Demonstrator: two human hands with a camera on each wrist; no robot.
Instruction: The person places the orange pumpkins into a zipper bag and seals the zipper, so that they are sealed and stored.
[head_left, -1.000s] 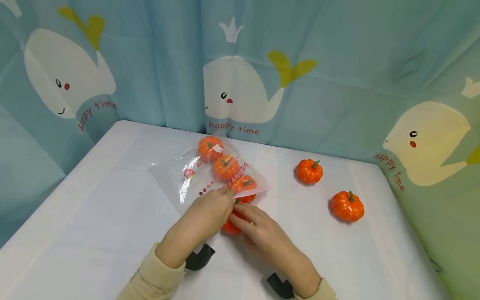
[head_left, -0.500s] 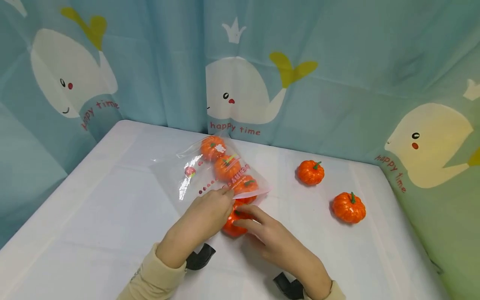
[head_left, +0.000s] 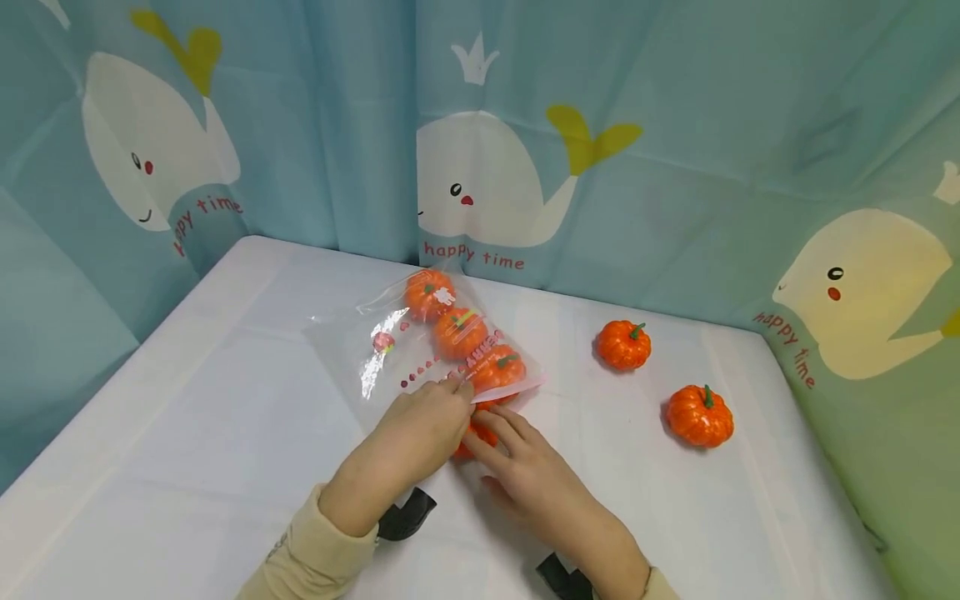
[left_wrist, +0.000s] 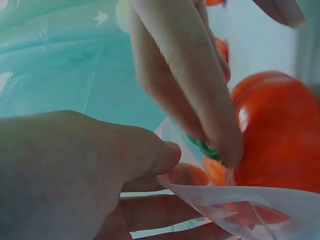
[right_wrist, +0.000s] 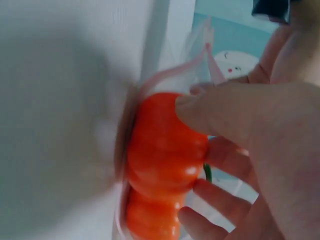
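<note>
A clear plastic bag (head_left: 348, 350) with pink strawberry print lies on the table, several orange toy pumpkins (head_left: 460, 333) inside it. My left hand (head_left: 412, 433) pinches the bag's edge near its mouth; in the left wrist view the thumb (left_wrist: 160, 155) lies over the film. At the mouth sits another pumpkin (head_left: 465, 452), partly hidden by both hands. My right hand (head_left: 536, 475) touches it with nearly straight fingers beside its green stem (right_wrist: 207, 172). The right thumb is near the pumpkin's side in the right wrist view; contact there is unclear.
Two more orange pumpkins stand on the white table (head_left: 187, 433) to the right: one farther back (head_left: 623, 345), one nearer (head_left: 699, 417). A blue-green curtain (head_left: 360, 125) with whale prints surrounds the table's back and sides. Black straps (head_left: 406, 514) sit at the wrists.
My right hand lifted slightly off the pumpkin, then came back against it. The pumpkin at the mouth and those in the bag shifted slightly away. The left hand keeps its pinch on the bag.
</note>
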